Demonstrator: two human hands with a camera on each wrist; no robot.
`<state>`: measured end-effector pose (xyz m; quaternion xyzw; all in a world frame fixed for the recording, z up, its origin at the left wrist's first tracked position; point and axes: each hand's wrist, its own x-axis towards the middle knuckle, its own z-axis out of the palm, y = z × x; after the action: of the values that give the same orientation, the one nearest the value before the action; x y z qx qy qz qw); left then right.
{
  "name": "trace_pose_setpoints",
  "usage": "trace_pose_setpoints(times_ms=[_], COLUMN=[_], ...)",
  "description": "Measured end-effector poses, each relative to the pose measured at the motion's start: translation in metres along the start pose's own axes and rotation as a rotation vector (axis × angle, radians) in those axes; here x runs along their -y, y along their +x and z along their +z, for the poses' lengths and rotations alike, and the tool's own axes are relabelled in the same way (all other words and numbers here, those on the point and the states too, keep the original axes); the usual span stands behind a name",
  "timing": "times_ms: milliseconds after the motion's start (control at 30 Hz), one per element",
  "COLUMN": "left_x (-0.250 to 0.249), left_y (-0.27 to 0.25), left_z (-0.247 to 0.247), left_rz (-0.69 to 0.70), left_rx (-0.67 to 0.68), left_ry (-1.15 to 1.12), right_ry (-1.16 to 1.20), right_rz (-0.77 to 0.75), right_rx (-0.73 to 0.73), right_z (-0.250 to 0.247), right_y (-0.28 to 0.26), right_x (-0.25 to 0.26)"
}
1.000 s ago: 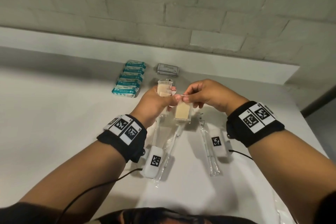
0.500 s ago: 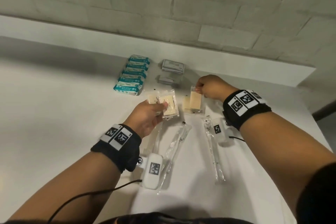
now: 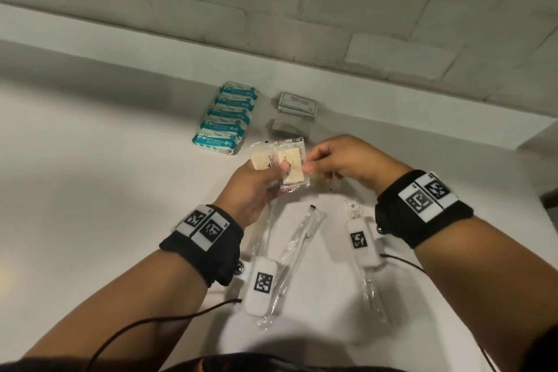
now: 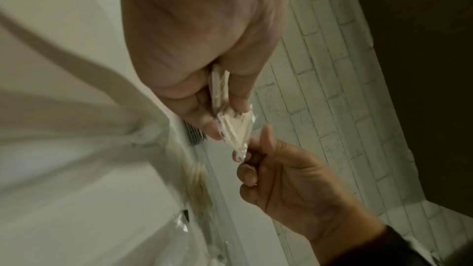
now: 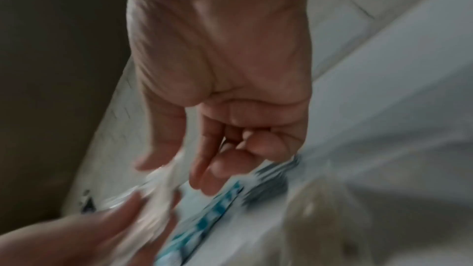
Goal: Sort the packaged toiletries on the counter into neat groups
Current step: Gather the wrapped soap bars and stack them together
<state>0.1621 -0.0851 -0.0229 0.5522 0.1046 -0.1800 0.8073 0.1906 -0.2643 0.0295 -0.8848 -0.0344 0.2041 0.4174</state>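
The clear-wrapped beige packets [image 3: 279, 161] are held above the counter [image 3: 90, 178], fanned side by side, pinched by the left hand [image 3: 256, 187] at their near ends. Their right edge is nipped between thumb and forefinger of the right hand [image 3: 347, 161], approaching from the right.

Dim, warm indoor light; soft shadows cast by both forearms across the counter [image 3: 90, 190]. Head view fairly sharp, straight lines bowed near the edges. Left wrist view smeared along its left side. Right wrist view heavily motion-blurred, dark down its left side
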Motion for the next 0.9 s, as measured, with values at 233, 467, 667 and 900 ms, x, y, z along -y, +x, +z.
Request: trace_pose_setpoints(times_ms=[233, 467, 667, 900], left_x=[-0.004, -0.011, -0.013, -0.012], left_y=[-0.003, -0.016, -0.031, -0.040], left_z=[0.016, 0.022, 0.031, 0.024], left_rz=[-0.034, 0.071, 0.213, 0.172], left_rx=[0.032, 0.071, 0.105, 0.125], left_ry=[-0.067, -0.006, 0.153, 0.113], right_ry=[-0.054, -0.362, 0.053, -0.240], right_rz=[-0.343, -0.481, -0.112, -0.013], right_rx=[-0.459, -0.390, -0.233, -0.339], right_z=[-0.001, -0.008, -0.016, -0.035], right_y=[-0.026, -0.051, -0.061, -0.054], right_x=[-0.012, -0.012, 0.012, 0.001])
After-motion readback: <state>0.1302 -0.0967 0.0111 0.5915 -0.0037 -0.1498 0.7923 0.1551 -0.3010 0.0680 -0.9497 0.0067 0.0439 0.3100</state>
